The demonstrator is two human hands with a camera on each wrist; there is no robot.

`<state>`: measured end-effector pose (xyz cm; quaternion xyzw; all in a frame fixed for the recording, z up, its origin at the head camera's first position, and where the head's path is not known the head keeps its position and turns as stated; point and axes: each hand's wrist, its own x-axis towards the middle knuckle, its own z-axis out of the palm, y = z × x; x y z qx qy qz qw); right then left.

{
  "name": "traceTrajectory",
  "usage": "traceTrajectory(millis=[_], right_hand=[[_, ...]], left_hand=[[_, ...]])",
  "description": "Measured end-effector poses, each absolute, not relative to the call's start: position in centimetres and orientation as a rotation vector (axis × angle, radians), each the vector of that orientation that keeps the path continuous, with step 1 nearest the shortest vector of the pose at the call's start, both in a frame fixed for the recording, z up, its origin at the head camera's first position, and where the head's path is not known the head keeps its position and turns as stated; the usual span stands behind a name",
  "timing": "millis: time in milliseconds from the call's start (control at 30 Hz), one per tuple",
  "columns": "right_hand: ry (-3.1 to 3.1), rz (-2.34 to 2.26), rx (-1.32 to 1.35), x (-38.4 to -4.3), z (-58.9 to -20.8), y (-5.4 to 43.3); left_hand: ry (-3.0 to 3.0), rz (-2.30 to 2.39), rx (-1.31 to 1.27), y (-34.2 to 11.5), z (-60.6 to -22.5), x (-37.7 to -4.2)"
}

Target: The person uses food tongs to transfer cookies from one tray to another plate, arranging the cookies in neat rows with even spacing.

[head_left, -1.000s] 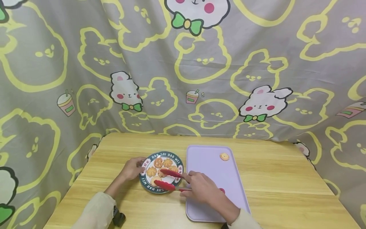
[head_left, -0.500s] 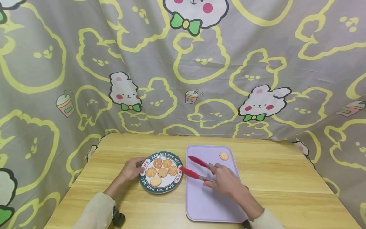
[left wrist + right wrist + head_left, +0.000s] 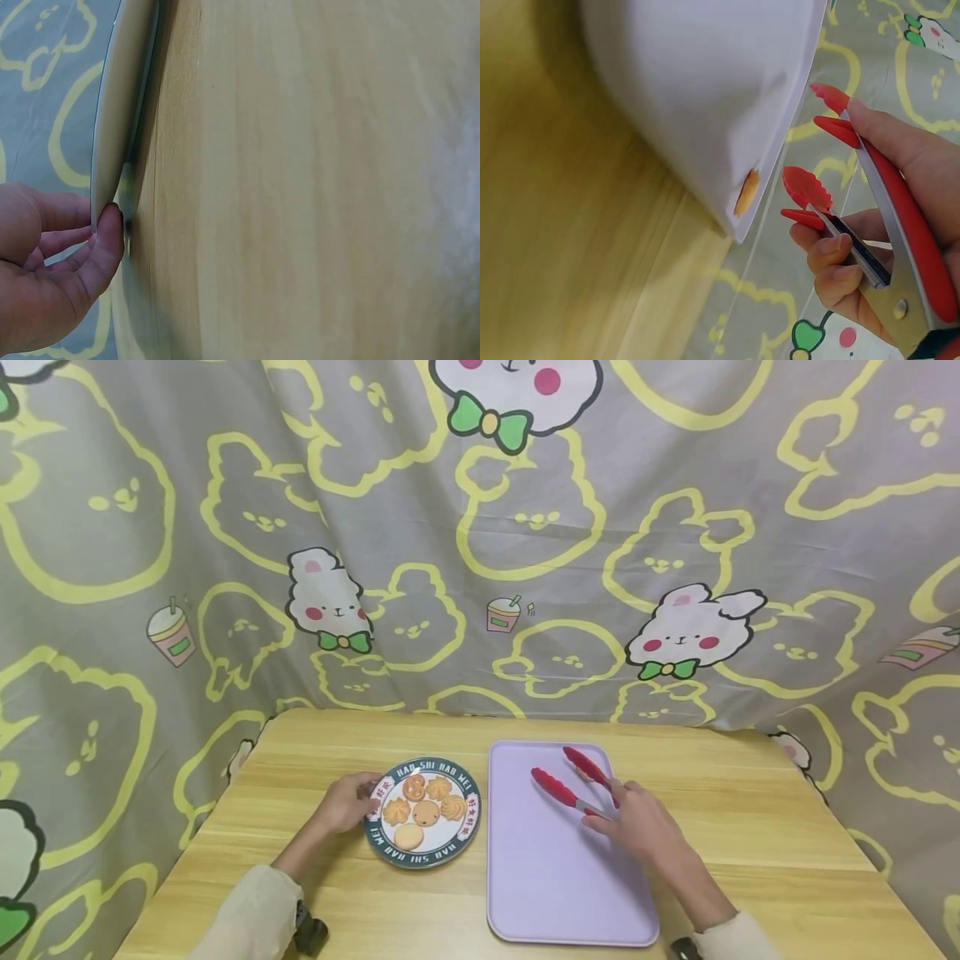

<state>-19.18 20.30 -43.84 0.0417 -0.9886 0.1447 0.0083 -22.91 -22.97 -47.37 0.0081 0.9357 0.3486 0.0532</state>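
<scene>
My left hand (image 3: 348, 802) pinches the left rim of a round plate (image 3: 386, 850) with a dark green lettered border. Several cookies lie on it, among them a pretzel-shaped one (image 3: 414, 787) and a plain round one (image 3: 408, 836). In the left wrist view the plate (image 3: 120, 90) shows edge-on between thumb and fingers. My right hand (image 3: 643, 822) grips red-tipped metal tongs (image 3: 553, 786) over the far right part of a lilac tray (image 3: 555, 877). The tongs' tips stand apart, nothing between them in the right wrist view. A single cookie (image 3: 747, 193) lies in the tray's corner, mostly covered by the tongs in the head view.
Plate and tray stand side by side on a wooden table (image 3: 750, 843), a narrow strip of wood between them. A grey curtain (image 3: 420, 527) with yellow cartoon outlines hangs behind the table and along its sides.
My right hand has carried the tongs from over the plate rightward and away from me to above the tray's far right corner. The left hand and the cookies on the plate have stayed put.
</scene>
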Motion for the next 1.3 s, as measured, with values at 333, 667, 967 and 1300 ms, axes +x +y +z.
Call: traceTrajectory(millis=[333,667,967,1300], right_hand=[[-3.078,0.423,0.068,-19.6,-44.3,21.8],[-3.050,0.410,0.052,-19.5,-44.4,22.0],[-3.060,0.395,0.046,-19.4,-44.1,21.7],[-3.044,0.406,0.036,-19.3,-44.1,21.7]], left_hand=[[2.848,1.055,0.032,-22.9,-47.3,-23.0],[2.856,1.054,0.033,-23.0,-47.5,-22.9],[2.850,1.049,0.030,-23.0,-47.4,-22.8],[2.850,1.051,0.035,-23.0,-47.5,-22.9]])
